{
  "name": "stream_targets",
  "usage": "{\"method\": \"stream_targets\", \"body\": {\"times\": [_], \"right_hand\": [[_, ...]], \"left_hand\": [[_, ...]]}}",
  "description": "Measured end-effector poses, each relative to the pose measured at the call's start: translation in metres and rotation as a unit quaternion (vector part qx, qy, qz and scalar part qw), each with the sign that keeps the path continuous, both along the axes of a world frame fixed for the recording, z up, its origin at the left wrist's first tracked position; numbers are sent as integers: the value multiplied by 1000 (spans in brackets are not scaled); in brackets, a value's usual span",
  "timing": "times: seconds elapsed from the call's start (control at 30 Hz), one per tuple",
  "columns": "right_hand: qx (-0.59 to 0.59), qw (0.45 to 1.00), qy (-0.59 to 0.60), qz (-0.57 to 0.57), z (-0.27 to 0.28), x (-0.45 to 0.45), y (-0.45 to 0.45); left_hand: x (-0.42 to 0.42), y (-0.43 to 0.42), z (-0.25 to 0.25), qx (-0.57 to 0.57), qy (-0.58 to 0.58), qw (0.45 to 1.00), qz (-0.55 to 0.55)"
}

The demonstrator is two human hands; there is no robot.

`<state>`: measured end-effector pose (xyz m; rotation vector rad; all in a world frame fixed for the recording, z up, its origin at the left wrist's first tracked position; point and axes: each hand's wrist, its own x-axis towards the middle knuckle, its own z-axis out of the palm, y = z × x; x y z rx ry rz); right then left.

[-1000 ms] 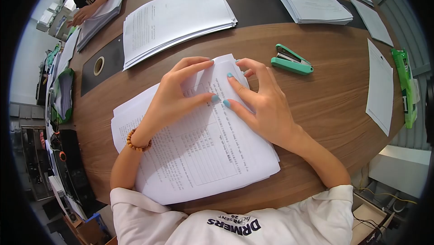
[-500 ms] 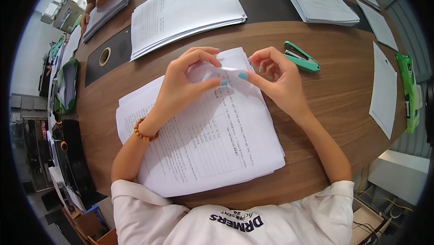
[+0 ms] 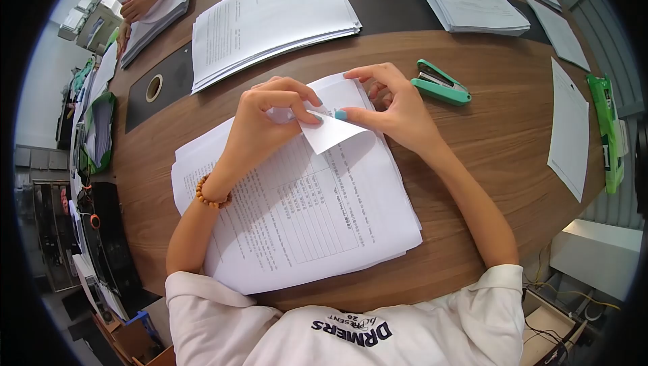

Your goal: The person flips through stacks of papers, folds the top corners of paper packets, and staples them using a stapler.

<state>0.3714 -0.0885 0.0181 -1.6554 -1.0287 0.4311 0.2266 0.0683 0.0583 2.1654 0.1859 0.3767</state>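
A stack of printed sheets [image 3: 290,231] lies at a slant before me on the table. My left hand [image 3: 266,120] pinches the top sheet's far corner between thumb and fingers, and the corner is folded back, with its blank white underside [image 3: 334,135] showing. My right hand [image 3: 398,109] is at the stack's far right edge, thumb and index finger spread; the thumb tip is beside the fold, and whether it touches the paper I cannot tell. A teal stapler [image 3: 442,84] lies just beyond my right hand.
Farther off is a large paper stack [image 3: 270,22], with another stack [image 3: 466,2] to its right. A tape roll [image 3: 154,88] lies at left. Single sheets [image 3: 569,130] and a green packet [image 3: 607,133] line the right edge. Another person's hand [image 3: 137,7] rests on papers.
The top sheet's corner has been turned back toward me and shows its blank side. My left fingers have closed on it; my right hand has shifted slightly left.
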Motion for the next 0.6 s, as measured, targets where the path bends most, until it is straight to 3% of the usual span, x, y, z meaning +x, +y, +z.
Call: {"method": "stream_targets", "body": {"times": [0.13,0.23,0.37,0.47,0.53,0.6], "right_hand": [[1,998,66,1,5,7,7],[-5,1000,-4,16,17,4,10],[-17,999,39,12,16,7,12],[-8,1000,-8,8,16,6,12],[17,992,-121,-14,20,1,12],[28,987,-160,-7,21,0,10]], "left_hand": [[0,3,-2,-1,-13,1000,-14],[0,3,-3,11,-19,1000,-14],[0,3,-4,23,-20,999,-16],[0,3,-4,28,-21,999,-14],[0,3,-2,37,-23,999,-9],[0,3,-4,45,-39,998,-8]]}}
